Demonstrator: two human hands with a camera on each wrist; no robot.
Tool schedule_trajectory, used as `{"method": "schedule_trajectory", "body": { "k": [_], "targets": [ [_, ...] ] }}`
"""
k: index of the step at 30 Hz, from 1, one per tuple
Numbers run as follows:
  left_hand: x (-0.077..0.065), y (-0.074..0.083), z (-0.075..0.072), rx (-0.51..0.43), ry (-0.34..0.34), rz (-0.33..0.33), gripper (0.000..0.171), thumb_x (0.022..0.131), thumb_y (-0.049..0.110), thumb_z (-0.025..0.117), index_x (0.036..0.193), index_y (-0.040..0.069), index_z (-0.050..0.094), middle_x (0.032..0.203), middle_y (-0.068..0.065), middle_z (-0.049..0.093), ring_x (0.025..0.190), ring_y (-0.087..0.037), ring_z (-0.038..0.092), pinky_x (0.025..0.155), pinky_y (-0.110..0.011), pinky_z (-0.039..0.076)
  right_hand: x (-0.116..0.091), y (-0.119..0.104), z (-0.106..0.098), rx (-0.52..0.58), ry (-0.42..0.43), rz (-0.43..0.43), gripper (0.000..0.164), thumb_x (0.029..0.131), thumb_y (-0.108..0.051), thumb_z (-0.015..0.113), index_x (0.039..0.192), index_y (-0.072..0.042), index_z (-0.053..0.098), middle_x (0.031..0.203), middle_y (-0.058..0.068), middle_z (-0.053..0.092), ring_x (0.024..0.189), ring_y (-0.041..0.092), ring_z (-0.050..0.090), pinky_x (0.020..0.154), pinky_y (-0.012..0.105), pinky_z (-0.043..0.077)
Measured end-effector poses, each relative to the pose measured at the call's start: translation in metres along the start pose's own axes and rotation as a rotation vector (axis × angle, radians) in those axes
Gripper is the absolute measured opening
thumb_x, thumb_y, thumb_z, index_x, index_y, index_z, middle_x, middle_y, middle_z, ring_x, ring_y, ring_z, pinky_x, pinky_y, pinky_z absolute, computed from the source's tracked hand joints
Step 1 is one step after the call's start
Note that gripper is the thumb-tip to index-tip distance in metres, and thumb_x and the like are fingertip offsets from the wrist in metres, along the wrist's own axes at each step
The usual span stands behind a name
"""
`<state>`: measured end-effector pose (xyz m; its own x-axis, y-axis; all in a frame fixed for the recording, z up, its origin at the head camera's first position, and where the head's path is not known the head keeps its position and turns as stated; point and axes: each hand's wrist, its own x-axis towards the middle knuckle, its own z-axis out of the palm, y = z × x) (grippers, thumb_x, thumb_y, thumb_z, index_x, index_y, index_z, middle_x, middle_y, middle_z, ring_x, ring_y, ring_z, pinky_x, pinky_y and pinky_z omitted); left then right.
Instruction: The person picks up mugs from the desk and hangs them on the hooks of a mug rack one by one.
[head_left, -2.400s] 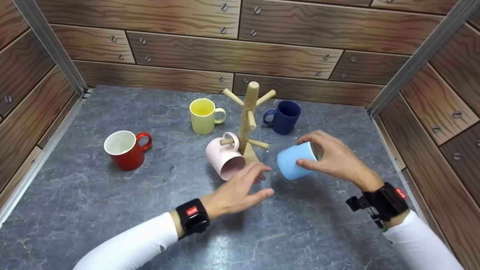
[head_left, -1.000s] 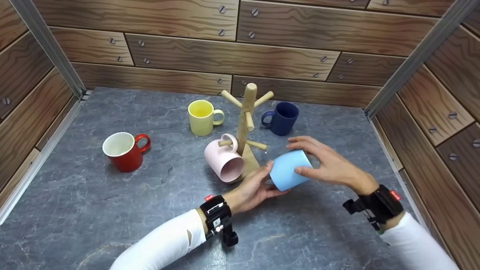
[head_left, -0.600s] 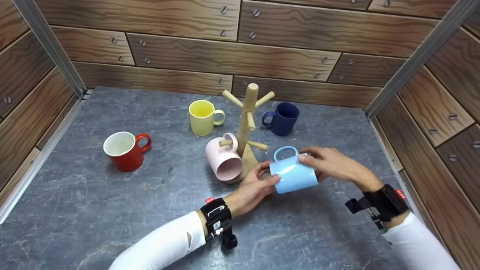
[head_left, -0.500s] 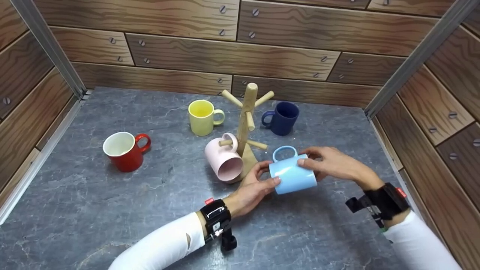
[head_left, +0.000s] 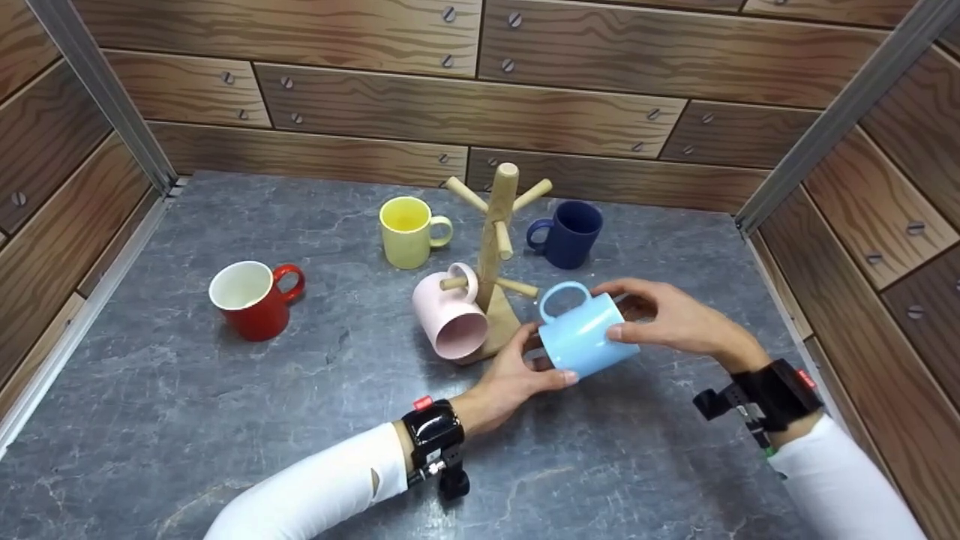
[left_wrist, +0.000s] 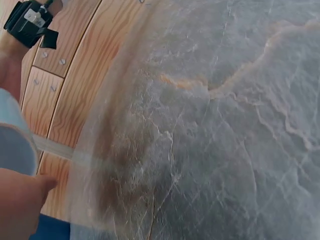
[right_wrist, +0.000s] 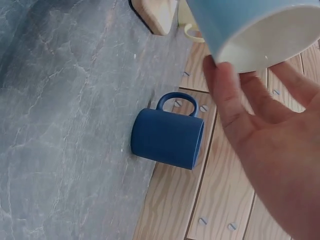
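Note:
Both hands hold a light blue mug (head_left: 585, 337) tilted above the table, its handle pointing up and toward the back left. The left hand (head_left: 510, 379) pinches it at the left end, thumb on the near side, other fingers partly hidden behind. At the other end, the right hand (head_left: 667, 319) grips the rim, thumb in front. In the right wrist view, the fingers (right_wrist: 230, 95) touch the rim of the mug (right_wrist: 240, 30). Just left of the blue mug stands a wooden mug tree (head_left: 491, 247). A pink mug (head_left: 442, 315) hangs by its handle on a low peg.
A yellow mug (head_left: 406, 240) stands behind the tree on the left, and a navy mug (head_left: 572, 236) behind it on the right. Farther left is a red mug (head_left: 259, 307) with a white inside. Wood-patterned walls (head_left: 360, 105) enclose the grey marbled table (head_left: 300, 420).
The left hand has come from near the pink mug to take hold of the blue mug's left end. The mug has turned, bringing its handle into sight, and lately risen slightly.

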<state>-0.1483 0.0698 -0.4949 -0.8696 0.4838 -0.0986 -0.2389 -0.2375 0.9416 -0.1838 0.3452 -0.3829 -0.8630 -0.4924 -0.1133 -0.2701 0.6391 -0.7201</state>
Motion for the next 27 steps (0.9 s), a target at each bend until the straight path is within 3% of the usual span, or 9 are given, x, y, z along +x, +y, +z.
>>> {"method": "schedule_trajectory", "body": {
  "k": [7, 12, 14, 17, 21, 23, 27],
  "targets": [
    [-0.001, 0.007, 0.000, -0.029, 0.089, 0.018, 0.090, 0.097, 0.000, 0.082, 0.175, -0.006, 0.036, 0.166, -0.032, 0.059, 0.151, -0.047, 0.068, 0.123, -0.045, 0.063, 0.012, -0.003, 0.001, 0.017, 0.014, -0.059, 0.067, 0.105, -0.020, 0.082, 0.166, -0.002, 0.062, 0.159, 0.024, 0.070, 0.137, 0.032, 0.072, 0.114, 0.027, 0.060],
    [0.000, 0.006, -0.003, -0.015, 0.136, 0.023, 0.092, 0.097, 0.001, 0.083, 0.175, -0.007, 0.034, 0.166, -0.034, 0.057, 0.156, -0.051, 0.065, 0.124, -0.045, 0.064, 0.022, 0.001, 0.003, 0.027, -0.012, -0.058, 0.071, 0.108, -0.018, 0.080, 0.172, 0.000, 0.055, 0.171, 0.029, 0.061, 0.151, 0.049, 0.067, 0.128, 0.058, 0.058],
    [0.002, 0.005, -0.005, 0.004, 0.157, 0.010, 0.093, 0.097, 0.004, 0.084, 0.175, -0.005, 0.035, 0.166, -0.032, 0.058, 0.156, -0.050, 0.065, 0.123, -0.043, 0.064, 0.027, 0.003, 0.004, 0.035, -0.025, -0.056, 0.071, 0.109, -0.018, 0.079, 0.173, 0.000, 0.053, 0.173, 0.029, 0.060, 0.154, 0.052, 0.065, 0.129, 0.064, 0.056],
    [0.004, 0.002, -0.008, 0.035, 0.184, 0.011, 0.093, 0.095, 0.007, 0.086, 0.174, -0.004, 0.037, 0.166, -0.032, 0.059, 0.156, -0.048, 0.065, 0.124, -0.041, 0.063, 0.033, 0.007, 0.007, 0.070, -0.045, -0.052, 0.071, 0.111, -0.017, 0.078, 0.174, 0.001, 0.051, 0.176, 0.029, 0.057, 0.158, 0.053, 0.062, 0.129, 0.046, 0.059],
    [0.003, 0.002, -0.007, 0.066, 0.221, 0.024, 0.093, 0.096, 0.008, 0.086, 0.174, -0.005, 0.037, 0.169, -0.034, 0.057, 0.157, -0.049, 0.064, 0.129, -0.046, 0.060, 0.040, 0.010, 0.011, 0.117, -0.058, -0.039, 0.071, 0.113, -0.016, 0.076, 0.176, -0.001, 0.049, 0.180, 0.027, 0.053, 0.163, 0.054, 0.058, 0.117, 0.018, 0.056],
    [0.002, 0.002, -0.006, 0.081, 0.239, 0.031, 0.091, 0.097, 0.008, 0.085, 0.174, -0.006, 0.038, 0.171, -0.034, 0.057, 0.159, -0.049, 0.062, 0.133, -0.050, 0.056, 0.044, 0.010, 0.013, 0.115, -0.061, -0.033, 0.071, 0.113, -0.018, 0.075, 0.177, -0.003, 0.048, 0.182, 0.026, 0.052, 0.165, 0.054, 0.055, 0.119, 0.025, 0.057],
    [0.002, -0.001, -0.007, 0.115, 0.261, 0.044, 0.087, 0.100, 0.007, 0.083, 0.173, -0.010, 0.039, 0.172, -0.034, 0.056, 0.161, -0.049, 0.059, 0.135, -0.051, 0.054, 0.052, 0.009, 0.019, 0.105, -0.065, -0.035, 0.072, 0.112, -0.020, 0.076, 0.177, -0.004, 0.049, 0.183, 0.024, 0.051, 0.167, 0.053, 0.052, 0.129, 0.058, 0.056]
  ]
}}
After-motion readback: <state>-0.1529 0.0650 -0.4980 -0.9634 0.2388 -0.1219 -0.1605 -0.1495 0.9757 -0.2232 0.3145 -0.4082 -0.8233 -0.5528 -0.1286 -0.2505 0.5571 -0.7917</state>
